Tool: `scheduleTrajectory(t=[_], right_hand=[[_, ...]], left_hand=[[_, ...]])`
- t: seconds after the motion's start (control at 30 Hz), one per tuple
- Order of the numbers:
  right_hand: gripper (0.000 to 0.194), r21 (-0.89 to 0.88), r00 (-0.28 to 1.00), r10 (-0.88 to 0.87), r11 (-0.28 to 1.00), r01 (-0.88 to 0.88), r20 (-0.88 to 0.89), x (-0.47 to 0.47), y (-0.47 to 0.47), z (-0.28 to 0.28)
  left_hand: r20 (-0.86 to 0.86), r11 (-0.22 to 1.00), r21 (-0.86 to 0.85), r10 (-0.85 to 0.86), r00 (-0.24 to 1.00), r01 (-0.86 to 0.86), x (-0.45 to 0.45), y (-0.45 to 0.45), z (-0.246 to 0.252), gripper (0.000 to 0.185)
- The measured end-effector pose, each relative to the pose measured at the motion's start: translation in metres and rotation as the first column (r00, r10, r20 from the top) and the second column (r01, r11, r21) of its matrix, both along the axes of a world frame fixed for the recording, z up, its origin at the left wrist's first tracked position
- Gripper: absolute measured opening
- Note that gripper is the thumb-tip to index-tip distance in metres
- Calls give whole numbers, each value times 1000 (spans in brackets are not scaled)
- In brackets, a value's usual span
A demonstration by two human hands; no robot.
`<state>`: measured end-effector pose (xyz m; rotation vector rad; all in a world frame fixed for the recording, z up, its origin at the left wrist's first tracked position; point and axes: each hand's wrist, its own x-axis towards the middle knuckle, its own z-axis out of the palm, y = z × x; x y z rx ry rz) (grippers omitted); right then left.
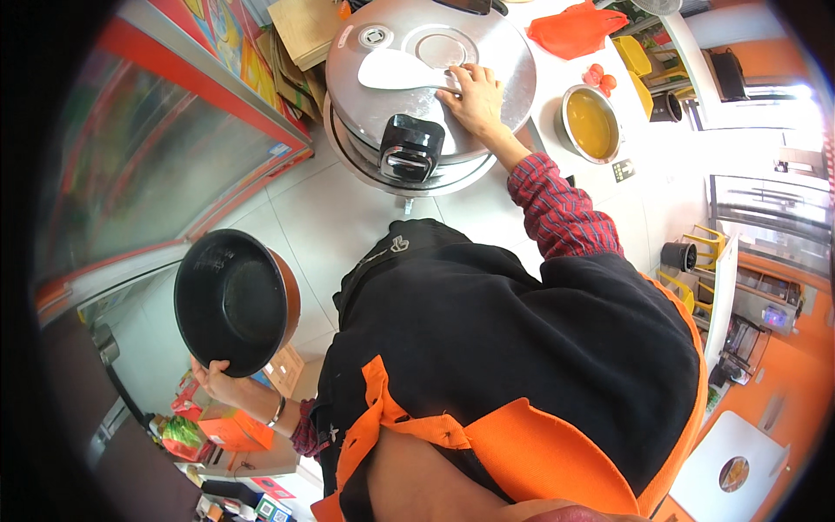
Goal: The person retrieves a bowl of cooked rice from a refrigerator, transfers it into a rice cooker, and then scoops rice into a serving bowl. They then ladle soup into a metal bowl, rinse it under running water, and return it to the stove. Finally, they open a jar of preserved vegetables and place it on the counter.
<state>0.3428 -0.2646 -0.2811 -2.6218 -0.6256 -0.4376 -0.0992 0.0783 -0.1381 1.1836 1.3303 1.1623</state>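
Note:
My left hand point(218, 382) grips the rim of a deep round inner pot point(238, 293). The pot is black inside and orange-brown outside, tilted so its dark interior faces up; no contents are visible. My right hand point(479, 101) is over the brushed-metal lid point(502, 52) of a large rice cooker point(365, 153). Its thumb and fingers are around the handle end of a white rice paddle point(394, 70), whose blade points left over the lid. A black latch point(412, 147) sits at the lid's near edge, and the lid is down.
Right of the cooker, a metal bowl of yellowish liquid point(590, 124) stands beside a red plastic bag point(577, 29). A glass-fronted cabinet with red trim point(176, 156) flanks the left. Boxes point(235, 427) stand at lower left. Yellow chairs point(708, 245) are farther right.

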Motion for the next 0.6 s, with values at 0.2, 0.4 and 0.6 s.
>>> scheduleTrajectory(t=[0.2, 0.4, 0.6], right_hand=[[33, -125, 982, 165, 976, -176, -89, 15, -5, 11], [36, -203, 947, 167, 952, -227, -275, 39, -3, 15], [33, -131, 915, 241, 946, -296, -324, 26, 76, 79]], left_hand=[[-21, 995, -36, 92, 996, -92, -10, -2, 0, 70], [31, 973, -74, 219, 975, -216, -28, 4, -8, 71], [222, 977, -68, 210, 952, -200, -82, 48, -46, 72]])
